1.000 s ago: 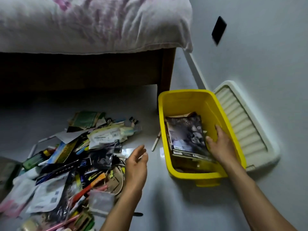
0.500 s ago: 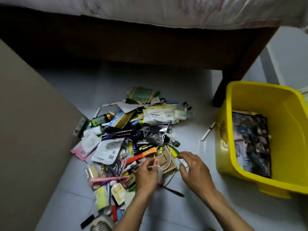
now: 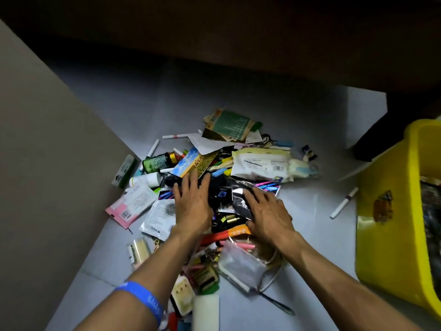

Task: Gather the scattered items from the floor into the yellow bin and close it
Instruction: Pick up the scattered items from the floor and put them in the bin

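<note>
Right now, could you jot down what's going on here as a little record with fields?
place: grey floor beside a dark wooden bed frame
pile: scattered packets, pens and small items heaped mid-floor
left hand: fingers spread flat, resting on the pile
right hand: fingers spread flat, resting on a dark shiny packet
wrist: blue band on the left arm
yellow bin: at the right edge, open, printed material already inside
stray item: white pen lying between pile and bin
progress: most items not yet in the bin
</note>
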### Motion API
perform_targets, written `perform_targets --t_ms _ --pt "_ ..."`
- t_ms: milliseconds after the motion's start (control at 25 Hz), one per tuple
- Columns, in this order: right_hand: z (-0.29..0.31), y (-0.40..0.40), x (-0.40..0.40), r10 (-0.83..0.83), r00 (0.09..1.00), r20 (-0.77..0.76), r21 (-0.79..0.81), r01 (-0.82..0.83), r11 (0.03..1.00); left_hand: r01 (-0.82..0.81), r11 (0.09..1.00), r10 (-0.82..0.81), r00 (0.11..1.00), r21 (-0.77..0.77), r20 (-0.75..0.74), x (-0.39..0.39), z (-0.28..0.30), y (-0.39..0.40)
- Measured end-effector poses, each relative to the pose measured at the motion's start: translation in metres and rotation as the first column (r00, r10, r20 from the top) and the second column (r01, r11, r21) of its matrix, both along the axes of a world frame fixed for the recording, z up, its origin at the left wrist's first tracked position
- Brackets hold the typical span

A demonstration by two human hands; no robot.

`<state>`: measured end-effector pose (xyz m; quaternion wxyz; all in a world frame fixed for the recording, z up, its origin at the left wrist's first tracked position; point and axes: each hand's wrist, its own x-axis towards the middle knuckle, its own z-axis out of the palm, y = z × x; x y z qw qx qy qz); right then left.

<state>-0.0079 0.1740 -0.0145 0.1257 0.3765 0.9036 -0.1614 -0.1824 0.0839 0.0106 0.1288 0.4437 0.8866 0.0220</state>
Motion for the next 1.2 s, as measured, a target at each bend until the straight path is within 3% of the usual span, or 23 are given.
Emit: perform_targets --t_ms 120,280,360,440,480,520,560,600,760,840,880,960,1080,1160,1200 --pt "-0.005 -0.012 0.009 0.039 0.999 -0.011 0.19 -0.036 0.981 0.005 0.997 -0.012 0.996 -0.077 -0.084 -0.02 -0.004 -0.002" --pt "0.018 -0.02 0.032 -0.15 0.929 -0.338 0.145 0.209 0.967 -0.052 0.988 0.059 0.997 0.147 -0.047 -0.016 0.014 -0.017" --pt "0.037 -0.034 0.053 -0.355 0.748 -0.561 0.038 0.452 0.891 -0.165 0.92 0.148 0.986 0.356 0.075 -0.001 0.033 -0.024" --pt "0.055 -0.047 0.07 -0.612 0.41 -0.676 -0.314 0.591 0.743 -0.291 0.84 0.151 0.936 0.459 0.318 0.02 0.051 -0.026" --pt "0.067 -0.05 0.079 -0.734 0.188 -0.653 -0.551 0.547 0.63 -0.382 0.795 0.115 0.857 0.471 0.502 0.035 0.062 -0.022" --pt "0.079 -0.052 0.087 -0.827 -0.024 -0.561 -0.756 0.423 0.5 -0.496 0.75 0.064 0.713 0.437 0.698 0.053 0.072 -0.015" --pt "0.092 -0.053 0.095 -0.881 -0.176 -0.439 -0.883 0.266 0.387 -0.597 0.715 0.005 0.523 0.363 0.852 0.072 0.084 -0.008" --pt "0.105 -0.052 0.105 -0.899 -0.257 -0.355 -0.934 0.147 0.327 -0.652 0.705 -0.062 0.337 0.28 0.94 0.093 0.096 0.0" --pt "0.143 -0.045 0.151 -0.918 -0.273 -0.287 -0.956 0.021 0.293 -0.577 0.802 -0.303 -0.171 0.154 0.937 0.169 0.135 0.023" --pt "0.154 -0.041 0.179 -0.931 -0.281 -0.234 -0.961 -0.08 0.265 -0.499 0.852 -0.338 -0.29 0.16 0.895 0.195 0.148 0.029" --pt "0.157 -0.041 0.193 -0.927 -0.295 -0.232 -0.958 -0.096 0.27 -0.462 0.871 -0.328 -0.298 0.165 0.897 0.207 0.154 0.033" --pt "0.161 -0.039 0.215 -0.875 -0.371 -0.311 -0.939 -0.021 0.342 -0.418 0.897 -0.261 -0.232 0.146 0.937 0.227 0.156 0.042" --pt "0.174 -0.026 0.241 -0.74 -0.448 -0.501 -0.866 0.261 0.428 -0.509 0.857 -0.09 0.019 0.087 0.996 0.241 0.145 0.053" --pt "0.181 -0.013 0.264 -0.679 -0.37 -0.634 -0.76 0.459 0.46 -0.629 0.772 -0.009 0.139 0.095 0.99 0.238 0.131 0.052" --pt "0.181 -0.006 0.279 -0.67 -0.263 -0.694 -0.664 0.594 0.455 -0.669 0.735 0.007 0.169 0.11 0.986 0.236 0.124 0.049"
